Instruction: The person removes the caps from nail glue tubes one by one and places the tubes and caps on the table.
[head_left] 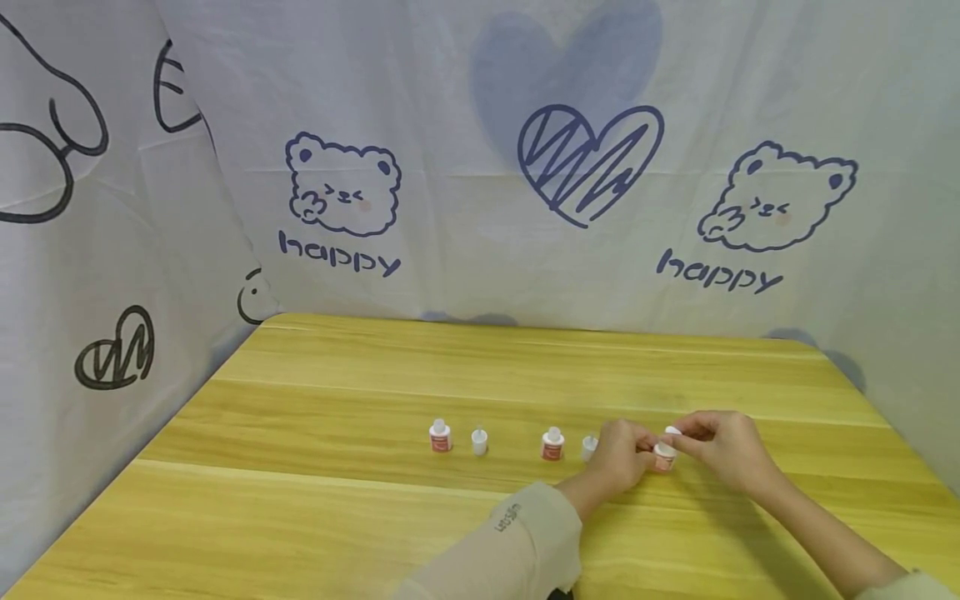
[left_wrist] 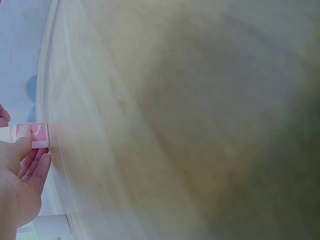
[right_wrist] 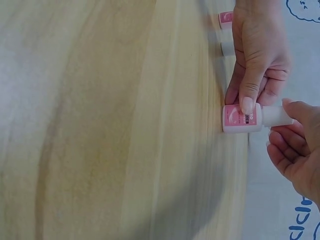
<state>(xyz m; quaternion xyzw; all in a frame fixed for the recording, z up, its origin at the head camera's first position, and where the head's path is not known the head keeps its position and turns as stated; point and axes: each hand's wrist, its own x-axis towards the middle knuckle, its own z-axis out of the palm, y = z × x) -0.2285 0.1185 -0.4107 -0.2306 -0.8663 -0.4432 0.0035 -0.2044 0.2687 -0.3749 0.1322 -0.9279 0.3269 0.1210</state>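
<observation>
A small white bottle with a pink label (right_wrist: 242, 118) stands on the table, its white cap (right_wrist: 277, 115) at the neck. My left hand (head_left: 621, 454) grips the bottle body, thumb across the label. With thumb and fingers, my right hand (head_left: 731, 450) pinches the cap from the other side. In the left wrist view the label (left_wrist: 39, 132) shows beside the left thumb, and only a bit of the right hand (left_wrist: 4, 116) is visible at the edge.
To the left stand two more pink-labelled bottles, one far left (head_left: 440, 437) and one in the middle (head_left: 552, 445), both without caps. Beside each is a loose white cap, the left one (head_left: 479, 442) and one partly behind my left hand (head_left: 588, 448). A printed cloth (head_left: 450, 275) hangs behind the wooden table (head_left: 300, 508).
</observation>
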